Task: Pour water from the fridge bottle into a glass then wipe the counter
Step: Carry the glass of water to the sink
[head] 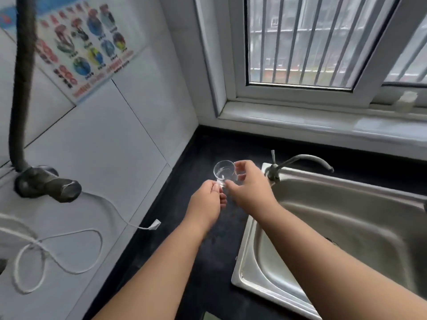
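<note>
**What the view does not give up**

Glass (223, 171): lower side hidden behind the fingers of the right hand (248, 188) and left hand (206, 203); whether its base touches the desk (208, 262) cannot be told. Any water in it: too clear to tell. Sink (346, 227) cut off at the right and bottom edges. Poster (85, 42): print blurred, unreadable, left part out of frame. White cord (69, 250) runs off the left edge. Small pale object on the window sill (405, 101): too blurred to name.
</note>
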The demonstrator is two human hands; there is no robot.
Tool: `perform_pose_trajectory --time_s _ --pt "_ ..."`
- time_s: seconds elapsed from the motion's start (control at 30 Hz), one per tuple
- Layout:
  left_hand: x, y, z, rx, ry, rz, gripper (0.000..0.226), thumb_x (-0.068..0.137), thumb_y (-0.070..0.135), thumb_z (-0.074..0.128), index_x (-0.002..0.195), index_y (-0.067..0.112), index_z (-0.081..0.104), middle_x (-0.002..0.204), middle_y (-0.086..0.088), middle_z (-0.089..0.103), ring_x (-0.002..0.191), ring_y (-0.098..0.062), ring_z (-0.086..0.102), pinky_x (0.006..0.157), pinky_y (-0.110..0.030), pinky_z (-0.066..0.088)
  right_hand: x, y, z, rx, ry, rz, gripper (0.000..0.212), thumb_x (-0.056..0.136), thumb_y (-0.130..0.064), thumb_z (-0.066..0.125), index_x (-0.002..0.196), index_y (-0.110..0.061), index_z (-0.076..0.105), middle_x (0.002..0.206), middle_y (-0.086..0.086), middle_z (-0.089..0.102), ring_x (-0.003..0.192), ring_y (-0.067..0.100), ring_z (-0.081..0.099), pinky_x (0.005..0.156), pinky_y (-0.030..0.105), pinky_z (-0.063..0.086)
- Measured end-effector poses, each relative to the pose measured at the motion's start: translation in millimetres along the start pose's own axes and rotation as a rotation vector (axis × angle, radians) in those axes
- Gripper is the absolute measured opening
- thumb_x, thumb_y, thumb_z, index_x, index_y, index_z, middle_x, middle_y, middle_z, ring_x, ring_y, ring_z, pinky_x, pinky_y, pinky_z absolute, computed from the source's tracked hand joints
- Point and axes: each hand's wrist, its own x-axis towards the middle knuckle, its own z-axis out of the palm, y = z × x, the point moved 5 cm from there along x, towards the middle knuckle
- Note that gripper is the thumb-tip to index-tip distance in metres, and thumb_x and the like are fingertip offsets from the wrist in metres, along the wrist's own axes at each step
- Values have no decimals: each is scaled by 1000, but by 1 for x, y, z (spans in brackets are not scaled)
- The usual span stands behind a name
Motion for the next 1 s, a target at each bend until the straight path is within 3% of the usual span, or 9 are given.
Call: perform_pose_trajectory --time_s 0.17,0.37,0.47,0.57,0.67,0.73,0.83,0.93,1.0 --pt "59 -12 18 -9 13 -49 31 108 27 39 98 12 64 93 -6 72 82 -16 67 90 -44 62 50 21 23 9 -63 5 53 83 -25 70 135 -26 60 133 -4 57 115 10 62 99 34 53" --pt "113 -26 20 78 51 -82 33 107 32 36 96 18 63 97 -4 74 93 -21 73 91 -45 61 89 35 45 -3 -140 21 46 82 -22 69 128 -25 65 114 -6 68 106 12 65 88 40 58" --pt "134 -34 18 71 64 -125 33 107 31 36 97 16 63 97 -5 74 95 -25 73 91 -46 61 104 42 59 31 -165 58 52 83 -23 70 134 -30 60 119 -12 67 107 6 64 89 40 59" --pt "155 -39 14 37 73 -154 32 107 29 36 100 14 64 97 -6 75 94 -23 74 92 -44 62 118 46 74 81 -202 75 44 85 -13 65 122 -36 62 114 -17 70 104 -5 65 88 24 55" --pt "175 -45 8 -15 89 -202 29 104 26 39 100 13 65 100 -7 75 97 -23 73 91 -40 62 136 45 87 76 -251 63 43 83 -6 57 110 -39 64 108 -16 70 92 -14 63 72 7 48" --pt "187 -46 7 -34 92 -214 28 104 26 40 100 15 65 101 -7 75 97 -23 73 92 -40 61 146 44 95 105 -265 72 50 82 -11 57 123 -39 64 120 -10 69 99 -4 66 78 17 54" --pt "202 -40 5 -21 81 -191 26 105 27 40 100 18 64 104 -5 73 98 -21 71 94 -42 60 159 42 103 166 -260 94 44 80 -9 57 101 -47 63 113 -6 74 100 9 71 85 36 61" --pt "216 -37 4 -49 69 -205 23 103 25 41 100 18 63 104 -5 72 99 -22 71 96 -44 59 171 44 110 163 -281 92 56 74 -19 59 126 -41 60 131 -7 64 114 3 64 94 33 58" --pt "225 -35 4 -64 60 -217 22 101 25 42 98 19 63 104 -6 71 99 -24 71 97 -46 59 181 45 112 150 -278 102 63 75 -21 61 136 -33 57 131 -7 63 117 4 61 98 32 54"
